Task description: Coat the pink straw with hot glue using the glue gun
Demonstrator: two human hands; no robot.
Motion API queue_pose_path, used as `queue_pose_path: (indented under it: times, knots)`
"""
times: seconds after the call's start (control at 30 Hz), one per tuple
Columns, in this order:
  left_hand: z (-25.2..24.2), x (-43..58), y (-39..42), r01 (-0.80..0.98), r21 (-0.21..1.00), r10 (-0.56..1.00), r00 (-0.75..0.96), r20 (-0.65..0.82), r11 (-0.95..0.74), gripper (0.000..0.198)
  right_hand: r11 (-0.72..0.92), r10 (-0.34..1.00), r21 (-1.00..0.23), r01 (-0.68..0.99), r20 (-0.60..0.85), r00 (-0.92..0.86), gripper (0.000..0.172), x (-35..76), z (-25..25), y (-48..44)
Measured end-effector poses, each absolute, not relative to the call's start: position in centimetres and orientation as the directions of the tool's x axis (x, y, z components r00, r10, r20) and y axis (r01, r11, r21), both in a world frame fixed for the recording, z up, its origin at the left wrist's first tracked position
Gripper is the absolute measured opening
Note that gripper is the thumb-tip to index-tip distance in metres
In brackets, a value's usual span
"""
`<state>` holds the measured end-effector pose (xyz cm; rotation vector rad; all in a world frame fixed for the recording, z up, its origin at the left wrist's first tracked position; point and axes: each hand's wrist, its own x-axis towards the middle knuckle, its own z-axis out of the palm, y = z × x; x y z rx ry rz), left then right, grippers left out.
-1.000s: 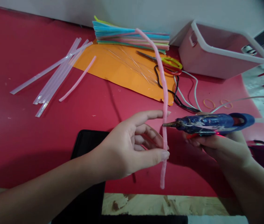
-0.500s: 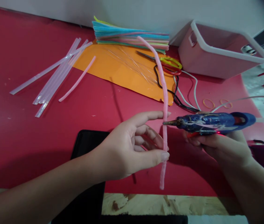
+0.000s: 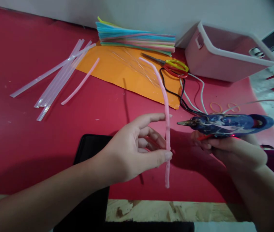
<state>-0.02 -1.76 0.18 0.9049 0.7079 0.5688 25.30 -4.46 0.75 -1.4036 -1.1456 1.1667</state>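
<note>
With the left hand (image 3: 129, 151), pinching a pink pipe cleaner (image 3: 167, 132) above the desk's (image 3: 35, 135) near side; with the right hand (image 3: 239, 153), gripping a glue gun (image 3: 224, 124) just right, not touching. Probably gluing; next, needing steady aim.

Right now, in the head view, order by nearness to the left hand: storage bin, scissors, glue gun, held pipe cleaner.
1. Held pipe cleaner: in left hand
2. Glue gun: immediately right
3. Scissors: ahead, right
4. Storage bin: back right

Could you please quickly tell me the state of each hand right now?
Left hand: holding the long pink stem between thumb and fingers.
Right hand: closed around the blue glue gun.
</note>
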Motion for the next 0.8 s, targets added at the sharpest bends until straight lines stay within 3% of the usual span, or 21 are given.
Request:
queue_pose_path:
  times: [0.43,0.8]
  knots:
    - [0.5,0.2,-1.7,-0.171,0.852,0.753,0.575,-0.321,0.494,0.068,-0.114,0.982,-0.974,0.193,-0.14,-0.124,0.013,27.8,-0.9,-5.6]
    - [0.4,0.0,-1.7,-0.192,0.855,0.757,0.583,-0.295,0.482,0.067,-0.112,0.98,-0.962,0.25,-0.148,-0.13,0.015,27.5,-0.7,-5.6]
